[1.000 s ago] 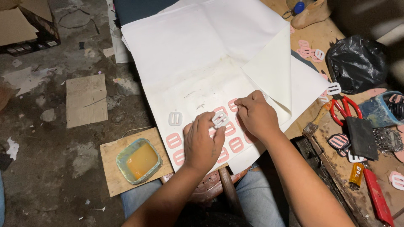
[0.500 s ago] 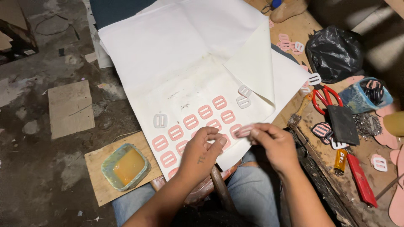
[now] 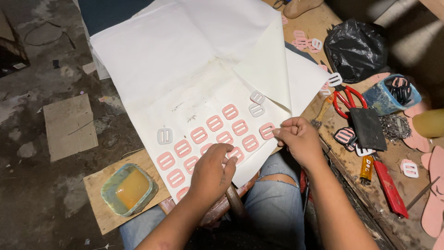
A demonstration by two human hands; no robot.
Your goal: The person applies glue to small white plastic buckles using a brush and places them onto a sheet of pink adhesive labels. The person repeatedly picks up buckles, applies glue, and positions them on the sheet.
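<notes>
A large white sheet (image 3: 185, 60) lies across my lap with one corner folded over. Several pink buckle-shaped pieces (image 3: 215, 123) sit in rows on its near part, with white ones (image 3: 164, 135) beside them. My left hand (image 3: 212, 173) rests flat on the sheet, fingers pressing on pink pieces at the near edge. My right hand (image 3: 299, 139) is at the sheet's right edge, its fingertips pinching the outermost pink piece (image 3: 267, 130).
A tub of yellowish glue (image 3: 128, 189) sits on a board at the lower left. At right the workbench (image 3: 323, 28) holds red scissors (image 3: 346, 98), a black bag (image 3: 356, 46), a blue container (image 3: 391, 95), a red knife (image 3: 388, 187) and loose pieces.
My view has shifted left and down. My right hand has moved from the middle of the sheet to its right edge. My left hand has dropped to the near rows.
</notes>
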